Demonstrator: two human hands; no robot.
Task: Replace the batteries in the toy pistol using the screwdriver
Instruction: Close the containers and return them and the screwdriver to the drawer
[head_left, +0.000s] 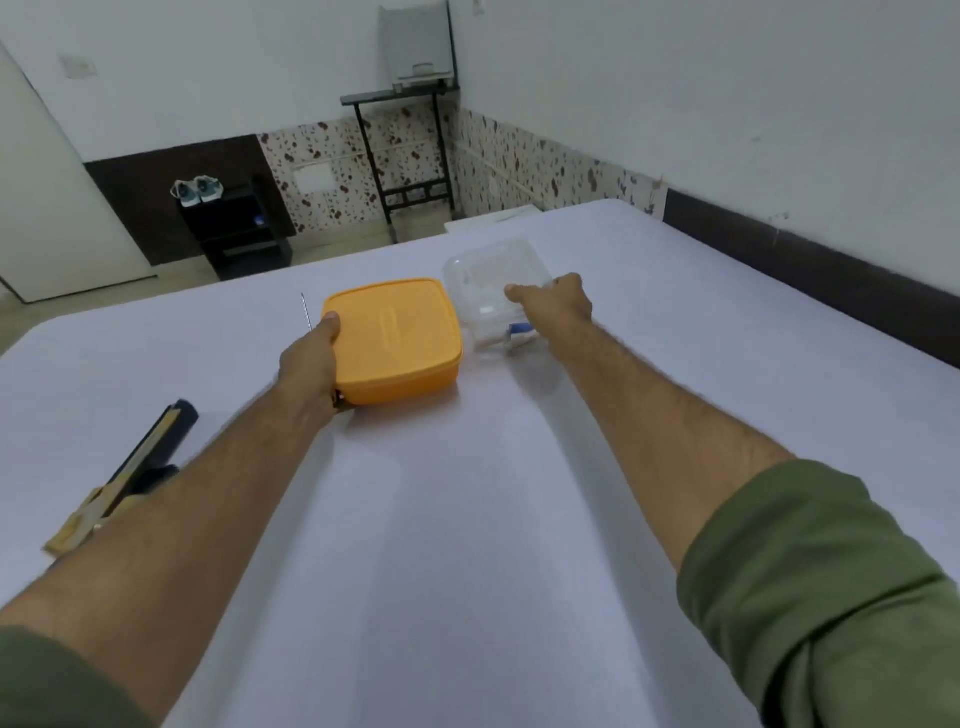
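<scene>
1. Left hand (310, 358) gripping the near-left corner of the flat orange plastic lidded box (397, 340), thumb lying on the lid, fingers hidden under the edge.
2. Right hand (558, 301) reaching over the clear plastic square container (491, 283); grip looking loosely curled at its near-right rim, firm hold or mere touch impossible to tell.
3. Lying just nearer than the right grip: a small blue-and-white item (514, 335), too blurred to identify.
4. Resting well back and left of the left grip, partly behind that forearm, on the white sheet-covered desk (467, 493): the dark blue and tan toy pistol (140, 467).
5. Showing just beyond the left grip: a thin metal shaft (306, 310), possibly the screwdriver.
6. Judging the pistol light, rigid, hollow plastic, somewhat slippery; best taken around the handle, battery cover facing up.
</scene>
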